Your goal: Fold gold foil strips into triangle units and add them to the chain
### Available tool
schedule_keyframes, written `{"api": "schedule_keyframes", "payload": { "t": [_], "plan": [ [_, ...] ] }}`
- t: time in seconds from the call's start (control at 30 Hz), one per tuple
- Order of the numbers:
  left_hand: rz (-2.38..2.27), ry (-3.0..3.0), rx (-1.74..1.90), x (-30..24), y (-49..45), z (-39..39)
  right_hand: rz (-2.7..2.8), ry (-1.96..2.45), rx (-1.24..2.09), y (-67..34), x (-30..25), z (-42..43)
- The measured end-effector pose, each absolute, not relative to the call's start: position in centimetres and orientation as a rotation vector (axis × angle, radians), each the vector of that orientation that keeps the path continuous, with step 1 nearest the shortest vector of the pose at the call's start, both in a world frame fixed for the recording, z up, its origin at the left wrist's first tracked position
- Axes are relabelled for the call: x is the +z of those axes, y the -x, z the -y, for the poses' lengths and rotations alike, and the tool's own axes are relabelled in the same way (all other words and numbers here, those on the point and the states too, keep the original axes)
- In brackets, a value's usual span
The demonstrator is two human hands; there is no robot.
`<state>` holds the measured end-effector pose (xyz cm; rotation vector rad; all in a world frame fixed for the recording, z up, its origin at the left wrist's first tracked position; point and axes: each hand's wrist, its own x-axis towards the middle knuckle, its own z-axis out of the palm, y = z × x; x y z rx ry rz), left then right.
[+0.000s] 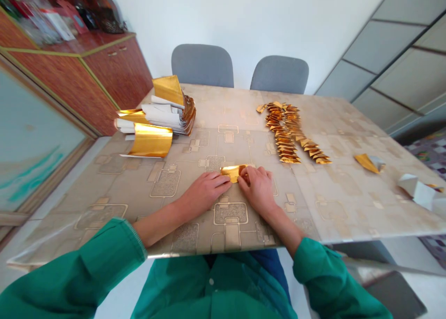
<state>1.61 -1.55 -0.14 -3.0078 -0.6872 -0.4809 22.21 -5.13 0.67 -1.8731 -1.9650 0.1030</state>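
Where both hands [204,193] [258,189] meet, gold foil [232,172] lies.

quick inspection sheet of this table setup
surface: patterned beige table cover
job's things: folded gold foil piece between the hands; row of folded gold foil pieces
clutter: stack of gold-and-white sheets; curled gold sheet; loose white-backed scraps
grippers: bare left hand touches the piece's edge; bare right hand lies over it
cables: nothing seen
surroundings: two grey chairs; wooden cabinet

Foil piece [232,172] glossy gold, seemingly metallised paper.
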Motion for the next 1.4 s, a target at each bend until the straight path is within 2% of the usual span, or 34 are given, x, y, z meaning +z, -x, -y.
{"api": "schedule_keyframes", "payload": {
  "t": [0.47, 0.77, 0.93, 1.17, 1.4],
  "plan": [
    [0.807, 3.120, -0.578, -0.4, 0.8, 1.1, 1.766, 1.937, 0.563, -24.4, 1.1, 4.7],
    [0.724, 2.988, -0.534, -0.2, 0.6, 1.7, 1.815, 2.063, 0.253, -23.1, 1.2, 4.9],
    [0.716, 2.941, -0.501, 0.6, 0.5, 1.9, 1.857, 1.992, 0.218, -23.8, 0.6, 5.1],
    [0.793, 2.908, -0.541, 0.6, -1.5, 2.2, 2.097, 1.788, -0.039, -24.1, 1.2, 4.7],
    [0.962, 2.905, -0.735, 0.5, -2.4, 2.0, 2.220, 1.719, -0.054, -24.1, 1.8, 3.4]
  ]
}}
